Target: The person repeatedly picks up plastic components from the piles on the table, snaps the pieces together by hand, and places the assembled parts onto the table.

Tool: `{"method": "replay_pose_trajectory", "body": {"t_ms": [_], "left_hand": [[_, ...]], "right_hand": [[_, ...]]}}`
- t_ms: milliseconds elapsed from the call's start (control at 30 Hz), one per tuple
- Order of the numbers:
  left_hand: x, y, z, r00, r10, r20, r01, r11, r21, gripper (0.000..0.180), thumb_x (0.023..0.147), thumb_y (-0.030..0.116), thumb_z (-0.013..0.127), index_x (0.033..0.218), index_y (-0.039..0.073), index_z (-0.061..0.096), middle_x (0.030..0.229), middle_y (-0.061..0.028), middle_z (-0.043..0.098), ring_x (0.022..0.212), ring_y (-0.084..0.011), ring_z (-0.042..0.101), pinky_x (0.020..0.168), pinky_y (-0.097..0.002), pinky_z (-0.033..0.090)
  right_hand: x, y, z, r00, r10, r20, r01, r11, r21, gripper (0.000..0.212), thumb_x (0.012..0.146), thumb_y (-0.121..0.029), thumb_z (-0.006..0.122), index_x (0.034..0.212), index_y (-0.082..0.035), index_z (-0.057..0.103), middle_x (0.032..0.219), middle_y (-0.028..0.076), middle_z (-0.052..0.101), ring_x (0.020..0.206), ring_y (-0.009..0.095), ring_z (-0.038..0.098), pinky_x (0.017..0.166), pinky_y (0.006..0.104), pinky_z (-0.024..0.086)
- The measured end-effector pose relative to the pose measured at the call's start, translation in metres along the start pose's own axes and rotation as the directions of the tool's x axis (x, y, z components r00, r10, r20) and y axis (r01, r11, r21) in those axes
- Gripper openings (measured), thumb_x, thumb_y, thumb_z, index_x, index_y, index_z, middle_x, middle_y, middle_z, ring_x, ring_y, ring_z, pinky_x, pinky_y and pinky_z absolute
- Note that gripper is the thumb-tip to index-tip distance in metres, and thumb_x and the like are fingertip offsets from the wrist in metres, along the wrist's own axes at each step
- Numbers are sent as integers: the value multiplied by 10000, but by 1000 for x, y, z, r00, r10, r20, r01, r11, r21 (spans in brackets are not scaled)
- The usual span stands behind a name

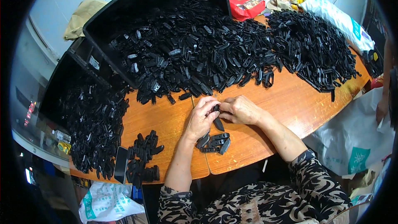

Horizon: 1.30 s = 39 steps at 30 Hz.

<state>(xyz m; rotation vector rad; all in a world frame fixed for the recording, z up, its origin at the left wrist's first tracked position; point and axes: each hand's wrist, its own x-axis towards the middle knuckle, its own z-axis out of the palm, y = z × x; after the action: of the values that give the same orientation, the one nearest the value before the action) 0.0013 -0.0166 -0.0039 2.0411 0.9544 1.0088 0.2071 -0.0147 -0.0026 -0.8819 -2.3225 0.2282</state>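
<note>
Over the middle of the wooden table, my left hand and my right hand meet with fingertips pinched together. Between them is a black plastic part, long and narrow, its lower end pointing toward me. My fingers cover its upper end, so I cannot see how it is made there. Just below my hands lies a small group of similar black plastic pieces, some with a frame-like shape. Beyond my fingertips spreads a large heap of black plastic parts.
A second heap of thin black pieces lies at the right. At the left are another heap, a phone and small stacked parts. Large black bins stand behind. White sacks hang or lie around the table.
</note>
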Motion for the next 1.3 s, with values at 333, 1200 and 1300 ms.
{"method": "replay_pose_trajectory", "body": {"t_ms": [333,1200,1300], "left_hand": [[3,-17,5,984,-175,-17,151,887,-435,216,923,-23,609,1139,-9,614,1056,-19,617,935,-92,594,844,-242,506],[0,-1,4,985,-129,-111,123,991,-61,365,765,-49,750,1123,21,727,853,2,596,712,-63,522,633,-207,451],[2,-3,8,989,-102,-108,94,992,-80,369,760,-52,752,1121,20,728,865,-3,605,719,-69,526,639,-211,457]], "right_hand": [[0,-2,3,991,99,-94,-89,991,99,188,933,-209,604,989,-37,551,758,213,626,673,424,622,561,493,490],[7,5,0,773,490,402,-574,273,772,254,955,-293,669,876,-52,679,650,-74,514,544,25,392,478,207,304],[6,7,-3,740,502,448,-620,248,745,227,941,-267,692,886,-47,685,658,-65,531,540,25,399,480,209,306]]}}
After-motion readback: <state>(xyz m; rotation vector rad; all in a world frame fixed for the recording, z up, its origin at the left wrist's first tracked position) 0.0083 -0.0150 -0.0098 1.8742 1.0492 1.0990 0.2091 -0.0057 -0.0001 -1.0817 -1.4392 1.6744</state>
